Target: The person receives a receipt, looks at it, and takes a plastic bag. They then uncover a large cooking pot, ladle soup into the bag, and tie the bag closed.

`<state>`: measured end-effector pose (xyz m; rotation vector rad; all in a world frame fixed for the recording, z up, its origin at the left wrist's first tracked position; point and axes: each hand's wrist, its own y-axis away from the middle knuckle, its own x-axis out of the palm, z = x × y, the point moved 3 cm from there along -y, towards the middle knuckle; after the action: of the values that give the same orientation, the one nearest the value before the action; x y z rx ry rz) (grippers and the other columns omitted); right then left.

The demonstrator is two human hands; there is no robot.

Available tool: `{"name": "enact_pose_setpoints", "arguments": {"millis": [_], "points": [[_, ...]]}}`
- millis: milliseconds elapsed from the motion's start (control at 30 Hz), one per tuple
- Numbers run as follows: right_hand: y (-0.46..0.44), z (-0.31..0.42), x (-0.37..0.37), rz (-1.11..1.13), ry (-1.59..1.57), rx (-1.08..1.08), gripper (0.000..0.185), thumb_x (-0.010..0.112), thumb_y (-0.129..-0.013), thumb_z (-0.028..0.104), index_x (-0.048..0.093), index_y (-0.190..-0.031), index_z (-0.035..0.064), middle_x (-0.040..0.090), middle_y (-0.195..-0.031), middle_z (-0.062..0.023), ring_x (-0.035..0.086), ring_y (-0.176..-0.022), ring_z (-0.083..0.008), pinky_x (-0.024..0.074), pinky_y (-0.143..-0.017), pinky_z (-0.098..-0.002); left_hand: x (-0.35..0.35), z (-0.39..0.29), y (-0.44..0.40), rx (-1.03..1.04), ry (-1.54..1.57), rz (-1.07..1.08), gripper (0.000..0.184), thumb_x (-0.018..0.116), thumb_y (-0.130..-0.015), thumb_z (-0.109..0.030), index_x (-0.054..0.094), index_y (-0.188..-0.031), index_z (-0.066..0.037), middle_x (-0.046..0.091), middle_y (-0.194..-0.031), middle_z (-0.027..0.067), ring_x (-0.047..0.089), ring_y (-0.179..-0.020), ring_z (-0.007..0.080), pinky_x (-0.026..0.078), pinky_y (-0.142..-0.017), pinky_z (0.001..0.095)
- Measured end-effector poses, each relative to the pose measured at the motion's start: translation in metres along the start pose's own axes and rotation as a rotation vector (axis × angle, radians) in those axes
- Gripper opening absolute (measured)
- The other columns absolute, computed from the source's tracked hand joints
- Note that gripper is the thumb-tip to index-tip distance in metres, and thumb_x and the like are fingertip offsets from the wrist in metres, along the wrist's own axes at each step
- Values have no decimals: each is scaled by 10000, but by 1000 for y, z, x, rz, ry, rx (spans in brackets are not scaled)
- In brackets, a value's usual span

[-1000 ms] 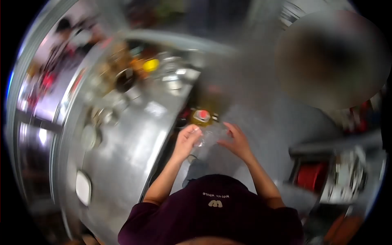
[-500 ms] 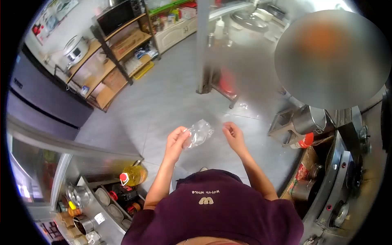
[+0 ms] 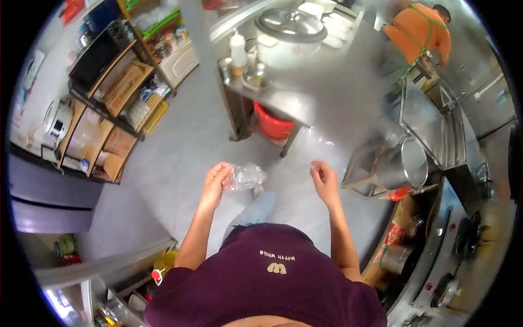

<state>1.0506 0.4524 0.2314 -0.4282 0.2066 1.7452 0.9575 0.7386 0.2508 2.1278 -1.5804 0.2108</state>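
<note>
Head view: left hand (image 3: 214,184) pinches a clear plastic bag (image 3: 245,177) above the floor (image 3: 188,128).
The right hand (image 3: 326,184), apart from the bag, is narrow with fingers curled; a red tub (image 3: 274,124) sits beneath the far counter (image 3: 291,102).

I have room to pass over the floor (image 3: 152,180) between the left hand (image 3: 216,180) and the shelves (image 3: 93,106), and through the gap between the left hand and the right hand (image 3: 324,183). Ahead, the metal post (image 3: 206,60) and the desk (image 3: 291,103) stand in my way, with a red tub (image 3: 274,122) low beneath. On my right, the metal stand (image 3: 359,188), steel pot (image 3: 396,164) and stove (image 3: 436,278) block passage.
</note>
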Motion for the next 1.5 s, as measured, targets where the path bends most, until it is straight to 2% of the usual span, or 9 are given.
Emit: {"name": "enact_pose_setpoints", "arguments": {"millis": [400,500,633,700,800,933,1300,1400,1500], "points": [[-184,-79,-107,-131,-68,217,197,538,-847,144,581,-970,-3,574,-679,-27,485,-600,-62,395,-541,-208,139,-31,-214,-34,-191,80,147,517,-855,-192,521,-779,-67,428,-596,-55,362,-504,34,334,-481,200],[-254,-86,-126,-56,-110,122,187,545,-845,155,581,-940,-2,535,-647,-11,457,-583,-62,380,-528,-209,162,-25,-245,-1,-177,26,139,521,-855,-186,525,-781,-68,432,-596,-54,381,-511,35,343,-483,198],[-364,-63,-141,88,-34,-76,189,558,-838,160,572,-925,-8,498,-632,-1,421,-569,-68,367,-517,-216,204,-31,-254,54,60,-321,135,513,-858,-180,535,-775,-76,437,-591,-62,374,-498,29,326,-468,196],[-416,-37,-144,123,90,-290,200,562,-831,159,570,-936,-11,495,-639,-5,408,-570,-74,365,-518,-224,208,-23,-261,65,-69,-392,138,509,-861,-185,538,-781,-76,431,-582,-65,365,-491,29,315,-460,196],[-513,-52,-136,75,-108,-306,211,535,-836,170,582,-939,-8,535,-660,-23,438,-558,-77,379,-521,-227,212,-19,-263,58,-98,-477,133,536,-850,-214,559,-839,-84,473,-631,-78,386,-530,17,310,-480,179],[-622,-84,-125,141,-331,12,251,511,-837,221,580,-954,10,582,-763,-54,486,-577,-111,406,-510,-228,203,-17,-271,119,97,-607,131,526,-860,-201,551,-822,-78,415,-592,-83,335,-499,15,283,-467,182],[-776,-132,-59,368,-636,229,344,503,-837,307,542,-1040,32,551,-1012,-100,490,-830,-189,413,-668,-323,196,-40,-295,177,117,-796,143,526,-866,-201,548,-819,-67,373,-560,-87,297,-484,15,238,-457,180],[-815,-126,-32,381,-612,257,343,507,-834,308,535,-1026,25,544,-1028,-101,490,-838,-200,389,-664,-331,202,-35,-294,221,135,-842,145,528,-867,-208,549,-815,-74,370,-558,-87,296,-485,14,238,-459,179],[-849,-126,-6,555,-532,326,235,505,-832,266,579,-908,56,571,-835,-42,498,-719,-168,367,-639,-309,206,-26,-291,222,162,-1022,137,541,-859,-191,528,-833,-58,392,-615,-75,338,-528,28,280,-500,189]]}}
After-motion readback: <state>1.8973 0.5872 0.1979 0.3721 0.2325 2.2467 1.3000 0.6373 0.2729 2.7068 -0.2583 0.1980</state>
